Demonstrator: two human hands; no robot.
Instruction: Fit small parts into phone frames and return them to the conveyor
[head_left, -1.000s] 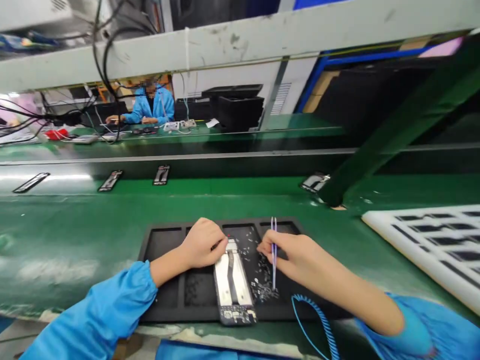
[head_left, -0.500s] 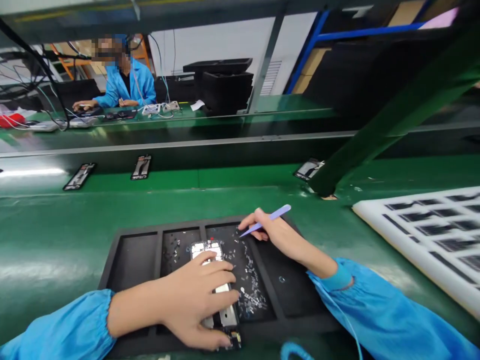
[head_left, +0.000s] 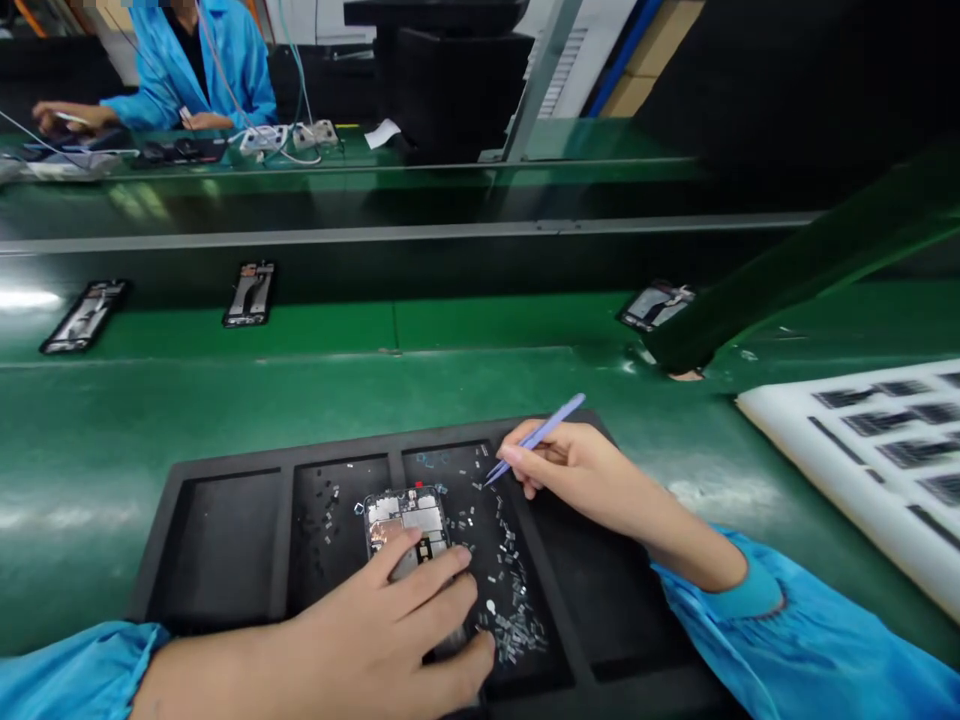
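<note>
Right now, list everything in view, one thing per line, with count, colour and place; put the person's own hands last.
phone frame: one, silver and dark, on the tray under the left hand
tray: one, black, compartmented, near edge of the belt
small parts: many, grey, loose in the tray's middle compartments
tweezers: one pair, lilac, in the right hand, tips down over the parts
phone frames on the belt: three, dark, far strip
white tray: one, with dark slots, at right
co-worker: one, blue coat, far bench
left hand: presses the phone frame
right hand: grips the tweezers
</note>
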